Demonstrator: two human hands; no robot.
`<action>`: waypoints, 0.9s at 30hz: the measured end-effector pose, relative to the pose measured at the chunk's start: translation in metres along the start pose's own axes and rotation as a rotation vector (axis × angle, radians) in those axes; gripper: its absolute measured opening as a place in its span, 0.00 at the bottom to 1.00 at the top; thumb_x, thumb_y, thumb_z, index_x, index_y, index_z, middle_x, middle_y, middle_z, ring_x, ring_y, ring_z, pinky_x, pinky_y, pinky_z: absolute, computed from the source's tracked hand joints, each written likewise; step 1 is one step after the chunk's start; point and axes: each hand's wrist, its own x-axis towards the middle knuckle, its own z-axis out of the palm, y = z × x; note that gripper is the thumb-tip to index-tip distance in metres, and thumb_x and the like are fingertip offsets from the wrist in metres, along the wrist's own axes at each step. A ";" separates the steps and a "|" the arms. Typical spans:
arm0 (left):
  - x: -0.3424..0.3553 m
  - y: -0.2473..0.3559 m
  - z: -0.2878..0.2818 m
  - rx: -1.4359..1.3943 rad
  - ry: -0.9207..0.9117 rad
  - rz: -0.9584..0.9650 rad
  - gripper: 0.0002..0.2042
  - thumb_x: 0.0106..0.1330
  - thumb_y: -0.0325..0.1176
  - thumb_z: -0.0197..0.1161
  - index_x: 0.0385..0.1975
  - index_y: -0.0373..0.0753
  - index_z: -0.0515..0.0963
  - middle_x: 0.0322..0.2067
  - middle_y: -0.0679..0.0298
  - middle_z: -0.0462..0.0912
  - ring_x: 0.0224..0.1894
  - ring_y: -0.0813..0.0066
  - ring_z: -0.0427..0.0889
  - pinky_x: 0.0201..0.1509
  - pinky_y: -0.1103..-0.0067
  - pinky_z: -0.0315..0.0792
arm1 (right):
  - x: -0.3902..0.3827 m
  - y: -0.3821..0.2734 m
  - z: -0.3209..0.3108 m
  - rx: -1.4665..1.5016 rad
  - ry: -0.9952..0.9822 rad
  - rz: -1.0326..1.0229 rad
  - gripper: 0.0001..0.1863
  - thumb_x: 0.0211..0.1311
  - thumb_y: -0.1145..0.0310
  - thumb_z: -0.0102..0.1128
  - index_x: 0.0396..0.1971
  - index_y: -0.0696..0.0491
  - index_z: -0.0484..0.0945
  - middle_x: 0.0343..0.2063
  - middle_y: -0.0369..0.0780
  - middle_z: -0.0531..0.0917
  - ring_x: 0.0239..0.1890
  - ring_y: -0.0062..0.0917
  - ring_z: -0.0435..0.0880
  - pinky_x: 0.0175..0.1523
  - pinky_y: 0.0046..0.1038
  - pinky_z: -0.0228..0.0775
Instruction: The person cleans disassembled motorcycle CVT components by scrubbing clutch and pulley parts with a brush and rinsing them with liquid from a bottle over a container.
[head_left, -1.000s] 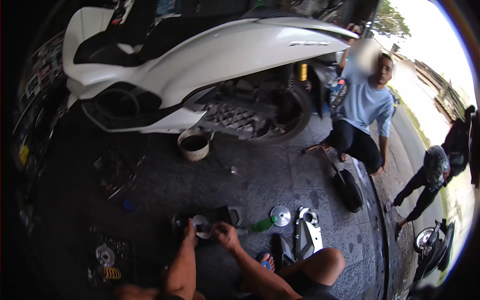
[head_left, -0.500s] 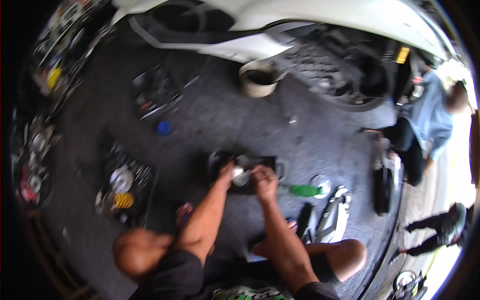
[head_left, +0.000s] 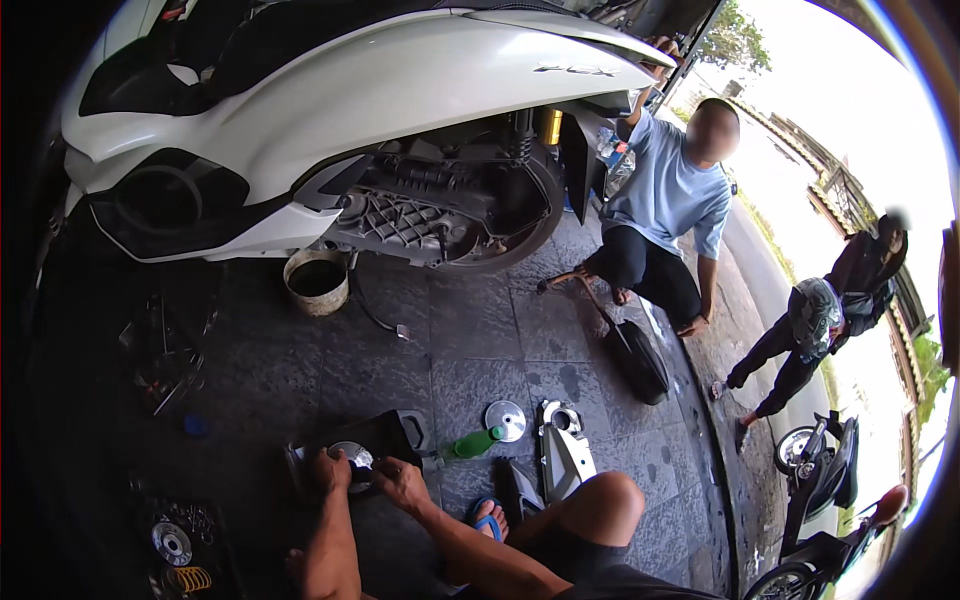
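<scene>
Gripping the round metal part (head_left: pixel 352 455) with the left hand (head_left: pixel 333 470), the fingers closed on its left side; part sits low in front of the person, over the black tray (head_left: pixel 411 427). Right hand (head_left: pixel 400 482) curled at the part's right edge, fingertips bunched; can't tell from here if it pinches the part, a small piece or nothing. Can't tell either if the part rests on the tray or is held above it.

Main risk, I'd judge: part twisting or slipping out of the left fingers if its face is greasy or the right hand pushes off-centre; any loose bits could then scatter on the dark floor, hard to spot.

Just right of the tray: green bottle (head_left: pixel 472 443), its cap end by the silver disc (head_left: pixel 507 421); a swing of the right forearm could knock it, and if the cap is loose it might leak. Next, the silver-grey cover (head_left: pixel 568 458), near the person's knee, could get scraped if the leg shifts. Off left, yellow spring (head_left: pixel 192 579) and slotted disc (head_left: pixel 171 542). Further out, open bucket (head_left: pixel 318 292) under the white scooter (head_left: pixel 430 90); a careless foot might tip it. Co-worker in light blue shirt (head_left: pixel 672 190) squats by the rear wheel
</scene>
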 end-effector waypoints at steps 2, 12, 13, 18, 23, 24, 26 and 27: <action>-0.006 0.020 0.024 0.159 0.053 0.030 0.30 0.62 0.44 0.65 0.59 0.30 0.71 0.57 0.43 0.76 0.60 0.47 0.75 0.65 0.65 0.69 | -0.005 0.019 -0.019 -0.210 0.101 -0.037 0.15 0.62 0.63 0.61 0.44 0.53 0.82 0.39 0.48 0.86 0.44 0.43 0.86 0.48 0.38 0.77; 0.020 -0.005 0.077 0.245 -0.221 -0.057 0.63 0.36 0.51 0.81 0.71 0.32 0.47 0.68 0.41 0.57 0.71 0.45 0.57 0.73 0.62 0.57 | 0.001 0.038 -0.027 -0.495 0.052 0.096 0.17 0.64 0.54 0.56 0.48 0.46 0.81 0.41 0.50 0.85 0.46 0.48 0.83 0.50 0.46 0.74; 0.004 0.015 0.078 0.252 -0.231 -0.037 0.63 0.36 0.51 0.81 0.71 0.32 0.47 0.68 0.41 0.57 0.71 0.45 0.57 0.73 0.62 0.57 | 0.002 0.044 -0.033 -0.464 0.084 0.109 0.17 0.64 0.54 0.55 0.48 0.45 0.81 0.41 0.49 0.85 0.46 0.48 0.82 0.50 0.46 0.74; -0.046 0.073 0.009 0.523 0.026 -0.155 0.64 0.35 0.51 0.79 0.72 0.38 0.44 0.66 0.47 0.57 0.70 0.46 0.57 0.73 0.58 0.56 | -0.002 0.038 -0.021 -0.331 0.143 0.084 0.17 0.64 0.55 0.55 0.49 0.43 0.81 0.41 0.49 0.85 0.47 0.48 0.83 0.50 0.47 0.74; -0.042 0.079 0.005 0.321 -0.066 -0.122 0.52 0.40 0.54 0.76 0.65 0.31 0.63 0.67 0.44 0.63 0.70 0.50 0.62 0.71 0.63 0.60 | 0.005 0.067 -0.017 -0.375 0.137 0.141 0.16 0.65 0.54 0.51 0.45 0.44 0.82 0.41 0.48 0.85 0.46 0.48 0.83 0.50 0.47 0.75; -0.043 0.089 0.003 0.268 -0.160 -0.058 0.49 0.41 0.54 0.75 0.63 0.31 0.66 0.65 0.43 0.66 0.68 0.52 0.65 0.70 0.64 0.62 | 0.006 0.069 -0.016 -0.361 0.145 0.133 0.16 0.65 0.54 0.51 0.45 0.44 0.82 0.41 0.48 0.85 0.46 0.48 0.83 0.50 0.47 0.75; -0.043 0.097 -0.004 0.222 -0.236 0.007 0.47 0.43 0.55 0.74 0.62 0.30 0.69 0.63 0.42 0.69 0.67 0.54 0.68 0.69 0.64 0.63 | 0.005 0.073 -0.018 -0.431 0.066 0.147 0.15 0.64 0.55 0.49 0.42 0.45 0.82 0.40 0.49 0.85 0.45 0.49 0.83 0.49 0.49 0.75; -0.042 0.091 -0.012 0.165 -0.210 0.013 0.46 0.44 0.55 0.74 0.61 0.30 0.69 0.62 0.42 0.71 0.65 0.54 0.71 0.67 0.64 0.64 | -0.004 0.054 -0.020 -0.443 0.018 0.110 0.16 0.63 0.57 0.50 0.41 0.48 0.82 0.41 0.51 0.85 0.45 0.49 0.84 0.49 0.48 0.76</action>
